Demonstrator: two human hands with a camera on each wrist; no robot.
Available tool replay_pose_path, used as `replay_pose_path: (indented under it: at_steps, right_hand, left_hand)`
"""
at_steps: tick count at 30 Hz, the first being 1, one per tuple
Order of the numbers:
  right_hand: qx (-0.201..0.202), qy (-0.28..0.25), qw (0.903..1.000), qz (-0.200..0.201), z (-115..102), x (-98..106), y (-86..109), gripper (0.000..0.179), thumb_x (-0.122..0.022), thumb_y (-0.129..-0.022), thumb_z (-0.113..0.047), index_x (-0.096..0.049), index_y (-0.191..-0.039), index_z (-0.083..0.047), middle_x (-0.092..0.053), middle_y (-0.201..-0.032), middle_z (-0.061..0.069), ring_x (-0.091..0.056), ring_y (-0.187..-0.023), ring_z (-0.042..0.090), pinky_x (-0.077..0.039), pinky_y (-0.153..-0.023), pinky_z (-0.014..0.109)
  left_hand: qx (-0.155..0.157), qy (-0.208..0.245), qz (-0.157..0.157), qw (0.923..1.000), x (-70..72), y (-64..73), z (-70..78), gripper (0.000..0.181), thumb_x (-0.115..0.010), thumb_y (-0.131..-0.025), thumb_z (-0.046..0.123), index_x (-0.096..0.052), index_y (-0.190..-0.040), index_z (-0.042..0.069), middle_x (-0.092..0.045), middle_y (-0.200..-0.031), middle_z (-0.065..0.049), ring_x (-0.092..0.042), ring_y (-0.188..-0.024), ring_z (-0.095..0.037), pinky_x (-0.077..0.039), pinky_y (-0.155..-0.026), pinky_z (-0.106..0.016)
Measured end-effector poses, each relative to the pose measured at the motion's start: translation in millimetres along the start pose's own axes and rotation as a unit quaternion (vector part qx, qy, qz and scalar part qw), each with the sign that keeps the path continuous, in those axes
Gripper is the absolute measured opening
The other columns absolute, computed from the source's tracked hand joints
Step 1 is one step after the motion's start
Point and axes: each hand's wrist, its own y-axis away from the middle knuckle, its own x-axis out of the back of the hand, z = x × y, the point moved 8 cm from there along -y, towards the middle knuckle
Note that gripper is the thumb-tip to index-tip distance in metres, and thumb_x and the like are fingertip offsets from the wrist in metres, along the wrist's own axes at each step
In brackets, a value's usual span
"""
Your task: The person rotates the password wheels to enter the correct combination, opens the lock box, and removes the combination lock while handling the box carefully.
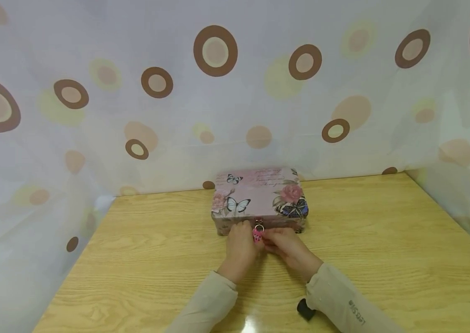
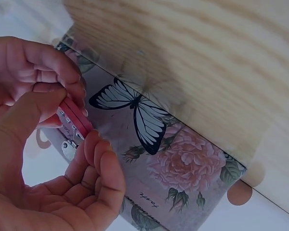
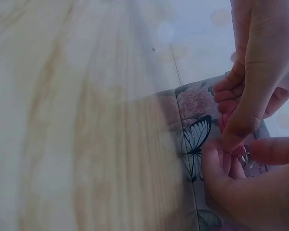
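Note:
A pink combination padlock (image 1: 257, 236) with a flower-like pattern hangs by its silvery shackle from the front latch (image 1: 259, 220) of a pink box (image 1: 259, 194) printed with butterflies and roses. The box's lid is down. My left hand (image 1: 241, 247) pinches the padlock from the left, its thumb and fingers curled in the left wrist view. From the right, my right hand (image 1: 288, 246) grips the same padlock (image 2: 78, 120) by its edge. Small number dials show along the padlock's side in the left wrist view. Fingers partly hide it in the right wrist view.
The box stands at the back of a wooden table (image 1: 155, 259), close to a white curtain (image 1: 235, 111) with brown and yellow circles. A small black cylinder (image 1: 306, 309) is beside my right cuff. The curtain also runs along both sides.

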Motion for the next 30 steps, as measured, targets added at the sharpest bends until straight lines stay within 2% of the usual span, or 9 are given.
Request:
replay_pose_path:
  at_steps: [5, 17, 30]
  right_hand:
    - [0.006, -0.038, 0.9991, 0.019, 0.1, 1.0, -1.8, 0.029, -0.047, -0.096, 0.001, -0.05, -0.116, 0.023, -0.062, -0.08, 0.002, -0.058, -0.072, 0.008, -0.052, -0.068, 0.021]
    - [-0.002, -0.043, 0.997, 0.065, 2.7, 2.1, -2.5, 0.029, -0.049, -0.096, 0.001, -0.054, -0.118, 0.02, -0.062, -0.083, 0.005, -0.057, -0.073, 0.01, -0.051, -0.064, 0.02]
    - [-0.004, -0.047, 0.9966, 0.068, 2.1, 4.0, -3.2, 0.029, -0.051, -0.096, -0.001, -0.054, -0.116, 0.019, -0.061, -0.081, 0.004, -0.056, -0.072, 0.008, -0.05, -0.064, 0.019]
  left_hand:
    - [0.002, 0.005, -0.003, 1.0, -0.3, -0.8, -2.0, 0.04, -0.087, -0.064, 0.024, -0.06, -0.08, 0.0, -0.062, -0.078, -0.014, -0.06, -0.078, -0.032, -0.051, -0.068, -0.04]
    - [0.0, 0.001, -0.018, 0.9998, 0.0, 0.3, 0.5, 0.042, -0.087, -0.067, 0.027, -0.059, -0.083, 0.001, -0.062, -0.083, -0.014, -0.06, -0.083, -0.031, -0.051, -0.07, -0.04]
    - [0.014, -0.008, -0.023, 0.9996, -1.0, 0.3, 0.6, 0.043, -0.086, -0.068, 0.03, -0.06, -0.085, 0.001, -0.063, -0.085, -0.014, -0.06, -0.084, -0.03, -0.052, -0.069, -0.041]
